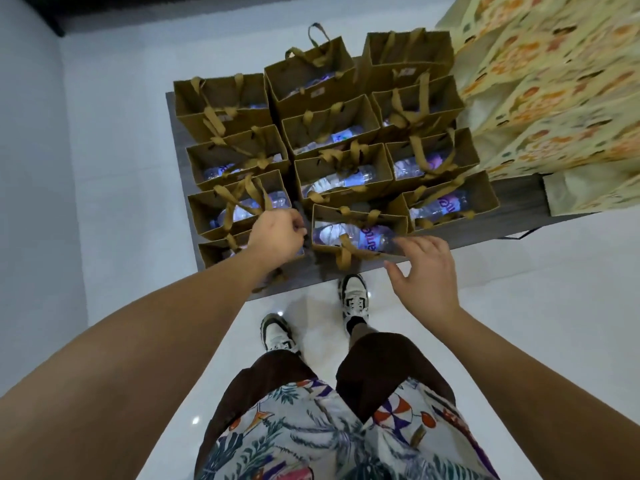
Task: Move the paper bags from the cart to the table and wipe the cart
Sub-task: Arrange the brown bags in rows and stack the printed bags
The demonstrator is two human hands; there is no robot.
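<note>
Head view: nearest paper bag (358,233) sits between left hand (277,237) and right hand (424,271).

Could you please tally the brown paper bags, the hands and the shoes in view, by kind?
Brown paper bags with ribbon handles: 12
Hands: 2, left hand and right hand
White sneakers: 2
Total: 16
The pale patterned bags at the right are too blurred to count.

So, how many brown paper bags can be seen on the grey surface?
12 paper bags, three columns of four on the grey surface: left, middle, right. The nearest left bag is partly under the left hand; others may be hidden.
</note>
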